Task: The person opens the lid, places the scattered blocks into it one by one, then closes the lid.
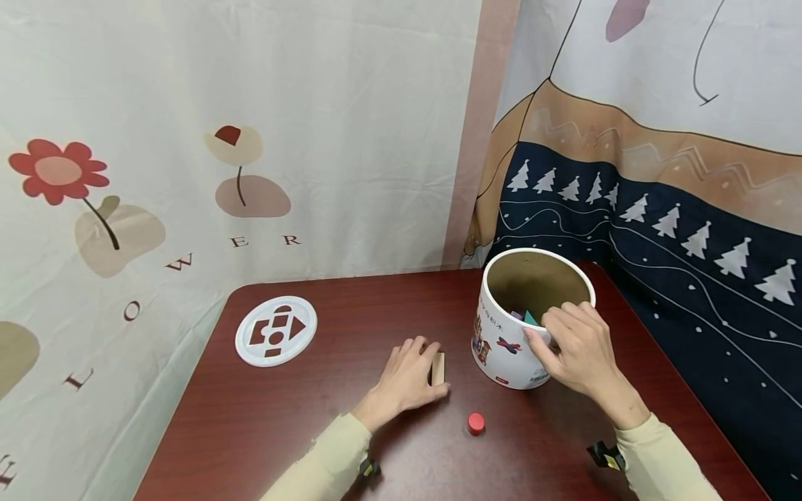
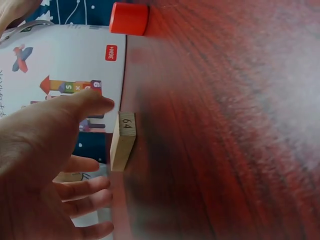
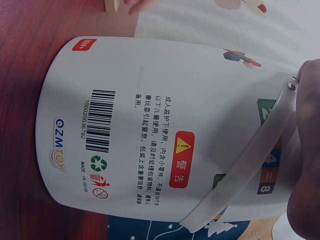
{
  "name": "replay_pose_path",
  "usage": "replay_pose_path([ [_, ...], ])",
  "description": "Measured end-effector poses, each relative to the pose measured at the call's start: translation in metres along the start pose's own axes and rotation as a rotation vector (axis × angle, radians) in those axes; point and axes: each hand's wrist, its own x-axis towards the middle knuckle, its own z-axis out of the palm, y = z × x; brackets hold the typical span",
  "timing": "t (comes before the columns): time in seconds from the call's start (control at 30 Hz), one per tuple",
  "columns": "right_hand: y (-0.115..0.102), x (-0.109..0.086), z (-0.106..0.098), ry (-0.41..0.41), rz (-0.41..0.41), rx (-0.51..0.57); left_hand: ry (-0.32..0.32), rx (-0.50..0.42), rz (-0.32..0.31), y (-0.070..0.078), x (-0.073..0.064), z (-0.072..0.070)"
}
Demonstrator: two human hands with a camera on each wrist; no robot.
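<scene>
My left hand is low over the table beside a plain wooden block, its fingers spread on the far side and its thumb on the near side. In the left wrist view the block stands on the table and shows the number 64, apart from the fingertips. My right hand grips the near rim of a white printed bucket, fingers over the edge and thumb outside. A red cylinder block stands between the hands, nearer to me.
Inside the bucket a teal block shows, with more pieces partly hidden. A white disc with cut-out shapes lies at the table's left. The bucket's pale handle hangs down its side. Printed cloth hangs behind the dark red table.
</scene>
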Motion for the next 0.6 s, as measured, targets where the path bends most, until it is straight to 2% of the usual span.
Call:
replay_pose_path([
  [0.6,0.0003,-0.0010,0.0001,-0.013,0.015,0.003,-0.001,-0.006,0.038,-0.0022,-0.0027,0.0065],
])
